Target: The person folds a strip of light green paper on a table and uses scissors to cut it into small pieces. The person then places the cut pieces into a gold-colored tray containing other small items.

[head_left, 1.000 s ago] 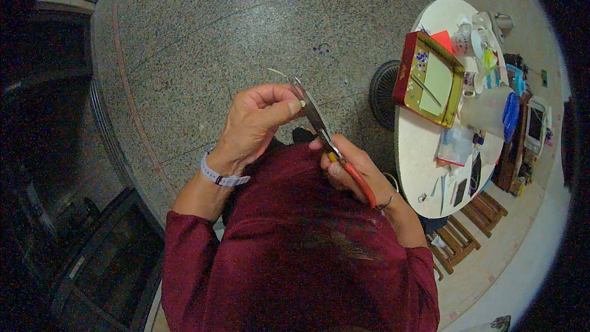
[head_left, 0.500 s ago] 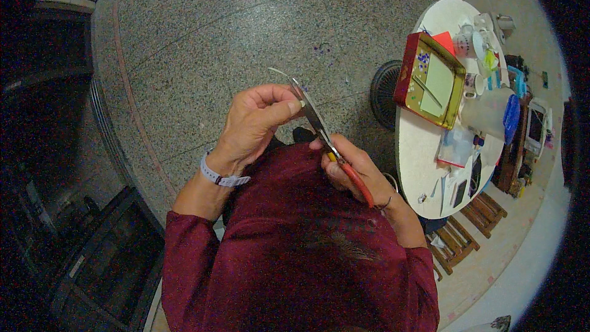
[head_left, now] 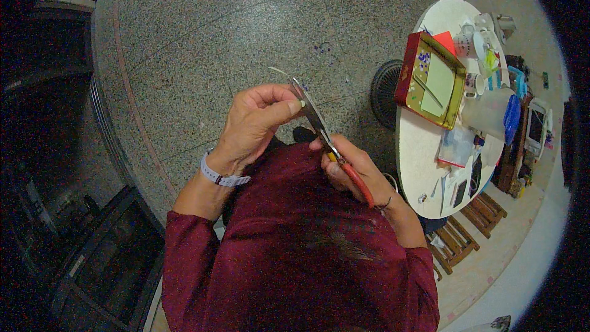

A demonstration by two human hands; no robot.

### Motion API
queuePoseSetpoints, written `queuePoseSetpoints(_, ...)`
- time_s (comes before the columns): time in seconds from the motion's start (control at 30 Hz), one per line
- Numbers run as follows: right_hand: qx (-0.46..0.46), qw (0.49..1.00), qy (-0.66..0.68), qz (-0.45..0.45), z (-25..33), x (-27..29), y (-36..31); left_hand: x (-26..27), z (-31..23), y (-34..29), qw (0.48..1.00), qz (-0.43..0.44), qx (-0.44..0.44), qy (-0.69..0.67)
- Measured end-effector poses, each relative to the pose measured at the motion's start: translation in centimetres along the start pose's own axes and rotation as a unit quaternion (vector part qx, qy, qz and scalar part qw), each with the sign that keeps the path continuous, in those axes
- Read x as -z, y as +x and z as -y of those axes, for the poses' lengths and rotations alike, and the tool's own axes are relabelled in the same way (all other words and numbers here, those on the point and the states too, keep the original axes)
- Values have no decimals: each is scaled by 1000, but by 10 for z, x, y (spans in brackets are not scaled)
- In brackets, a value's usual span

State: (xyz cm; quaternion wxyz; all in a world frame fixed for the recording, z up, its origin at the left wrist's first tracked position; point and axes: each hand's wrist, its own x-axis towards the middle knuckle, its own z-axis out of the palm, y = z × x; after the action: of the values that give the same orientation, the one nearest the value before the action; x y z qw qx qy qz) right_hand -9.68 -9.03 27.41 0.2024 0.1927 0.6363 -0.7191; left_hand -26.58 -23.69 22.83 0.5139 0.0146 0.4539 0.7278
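My right hand [head_left: 351, 166] is closed round the red handles of a pair of scissors [head_left: 314, 117]. Their long metal blades point up and to the left, away from my body. Thumb and forefinger of my left hand [head_left: 261, 117] are pinched together beside the blades, touching or almost touching them. A thin, pale, curved strip [head_left: 278, 71] sticks out beyond the blade tips, above the left fingers. The left pinch appears to hold this strip, though its lower end is hidden by the fingers and blades. Both hands are above my lap.
To the right, a white oval table [head_left: 418, 160] bears a red-and-gold tin [head_left: 399, 86], cups, a blue-lidded container [head_left: 488, 110] and papers. A round dark ribbed object [head_left: 384, 95] sits beside it. Wooden slatted stools [head_left: 455, 246] stand near it. Small blue bits [head_left: 321, 48] lie on the speckled floor.
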Motion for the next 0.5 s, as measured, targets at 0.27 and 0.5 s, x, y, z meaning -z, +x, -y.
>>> queuePoseSetpoints(0.27, -10, 1000, -5, 8, -3, -2, -1, 1, 0, -3, 1000, -1, 0, 7)
queuePoseSetpoints(0.5, -9, 1000, -15, 0, -7, 1, -3, 9, 9, 0, 1000, 2, 8, 12)
